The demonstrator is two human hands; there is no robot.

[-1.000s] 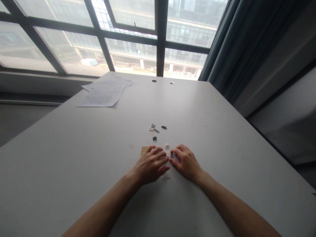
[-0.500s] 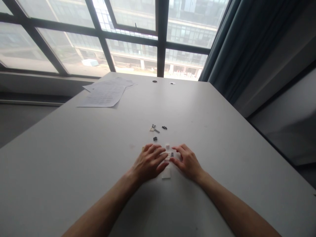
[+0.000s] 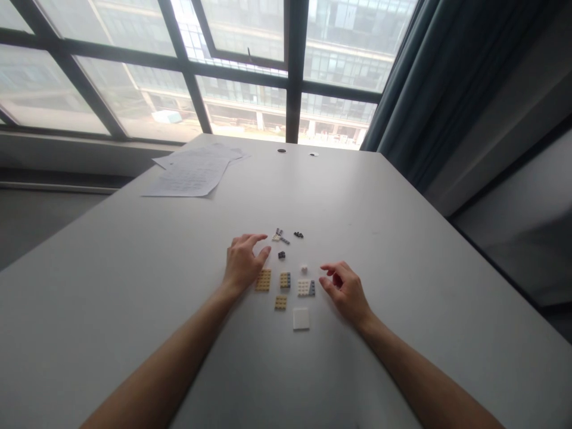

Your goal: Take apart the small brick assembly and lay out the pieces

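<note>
My left hand (image 3: 245, 256) hovers over the far edge of a tan studded plate (image 3: 263, 280), thumb and fingers apart and nothing between them. Right of that plate lies a tan piece with a blue-grey side (image 3: 285, 280), and nearer me a smaller tan plate (image 3: 280, 302). My right hand (image 3: 344, 289) is open, fingers curled loosely, beside a white studded plate (image 3: 304, 288) with a blue-grey slanted part. Just beyond it sits a small white piece (image 3: 304, 270). A smooth white square tile (image 3: 301, 319) lies closest to me.
Farther off lie a dark block (image 3: 281, 255), a black piece (image 3: 298, 235) and a cluster of small grey and cream pieces (image 3: 279, 236). Printed papers (image 3: 187, 176) rest at the far left of the white table (image 3: 375, 369). Windows and a dark curtain (image 3: 402, 89) stand behind.
My left hand has moved left and away from me, uncovering the tan plates and the white plate. My right hand has shifted slightly to the right.
</note>
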